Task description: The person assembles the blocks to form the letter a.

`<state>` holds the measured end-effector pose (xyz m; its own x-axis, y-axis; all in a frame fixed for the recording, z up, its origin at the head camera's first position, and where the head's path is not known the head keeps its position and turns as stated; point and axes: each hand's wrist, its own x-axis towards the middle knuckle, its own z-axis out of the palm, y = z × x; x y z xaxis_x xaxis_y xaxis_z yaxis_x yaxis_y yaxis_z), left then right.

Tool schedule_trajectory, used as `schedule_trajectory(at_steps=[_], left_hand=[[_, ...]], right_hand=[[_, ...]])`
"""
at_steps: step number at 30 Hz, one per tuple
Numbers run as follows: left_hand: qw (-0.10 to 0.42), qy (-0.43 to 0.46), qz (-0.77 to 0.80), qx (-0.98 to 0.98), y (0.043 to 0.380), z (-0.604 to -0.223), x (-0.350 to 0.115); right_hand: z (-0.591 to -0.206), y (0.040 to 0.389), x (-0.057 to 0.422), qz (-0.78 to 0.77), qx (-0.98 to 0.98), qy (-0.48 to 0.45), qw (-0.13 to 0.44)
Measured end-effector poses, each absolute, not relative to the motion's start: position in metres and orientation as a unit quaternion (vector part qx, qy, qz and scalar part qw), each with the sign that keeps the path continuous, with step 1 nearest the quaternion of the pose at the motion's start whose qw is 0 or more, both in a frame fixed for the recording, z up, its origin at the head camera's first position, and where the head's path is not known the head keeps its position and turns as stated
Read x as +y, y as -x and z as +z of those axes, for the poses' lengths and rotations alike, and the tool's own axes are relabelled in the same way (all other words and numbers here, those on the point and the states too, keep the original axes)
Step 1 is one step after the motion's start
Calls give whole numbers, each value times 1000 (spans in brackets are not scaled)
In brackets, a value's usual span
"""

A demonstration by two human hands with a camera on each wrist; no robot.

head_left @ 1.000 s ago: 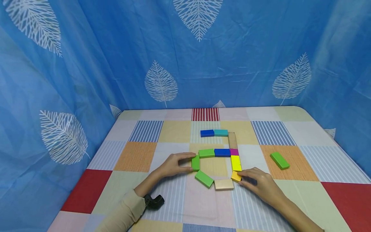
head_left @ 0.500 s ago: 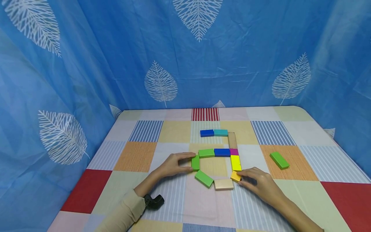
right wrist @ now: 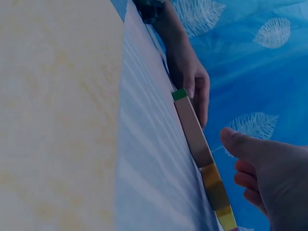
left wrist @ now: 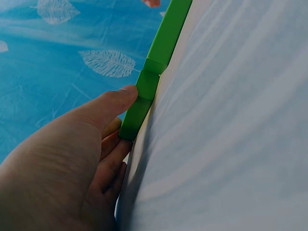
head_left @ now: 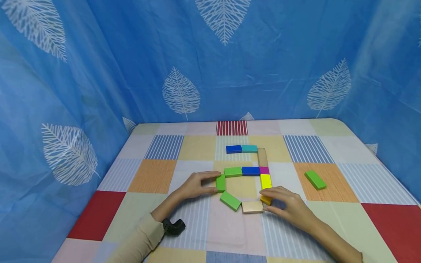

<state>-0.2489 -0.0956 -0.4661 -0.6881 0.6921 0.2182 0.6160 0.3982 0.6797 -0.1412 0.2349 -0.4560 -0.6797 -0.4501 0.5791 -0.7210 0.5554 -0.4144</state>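
Flat coloured blocks lie end to end in an outline on the tablecloth. My left hand pinches the upright green block at the left side between thumb and fingers; the left wrist view shows the thumb on that green block. Over the orange block at the lower right, my right hand spans with finger and thumb apart. In the right wrist view its thumb stands off from the orange block and the wooden block. Fingers partly cover the yellow block.
A slanted green block meets the wooden one. Above are another green block, a blue block, a magenta block, a tan block and a teal block. One loose green block lies right.
My right hand has let go of the orange block's right end and shifted left over it, fingers spread wider. The left hand keeps its hold on the green block. The head view tilts slightly.
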Motion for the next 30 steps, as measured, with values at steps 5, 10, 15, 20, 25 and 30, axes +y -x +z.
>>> schedule_trajectory(at_steps=[5, 10, 15, 20, 25, 30], left_hand=[[51, -389, 385, 835, 250, -466, -96], [53, -385, 387, 836, 250, -464, -96], [53, -386, 385, 836, 250, -464, -95], [53, -386, 383, 838, 251, -465, -95], [53, -385, 383, 838, 251, -466, -94], [58, -384, 386, 837, 250, -466, -95]], right_hand=[[-452, 149, 225, 337, -851, -375, 144], [-449, 158, 218, 342, -847, -400, 81], [-450, 165, 216, 348, -842, -410, 33], [-454, 168, 215, 359, -840, -407, 23], [-456, 169, 214, 370, -835, -406, 24], [-457, 169, 214, 373, -833, -408, 27]])
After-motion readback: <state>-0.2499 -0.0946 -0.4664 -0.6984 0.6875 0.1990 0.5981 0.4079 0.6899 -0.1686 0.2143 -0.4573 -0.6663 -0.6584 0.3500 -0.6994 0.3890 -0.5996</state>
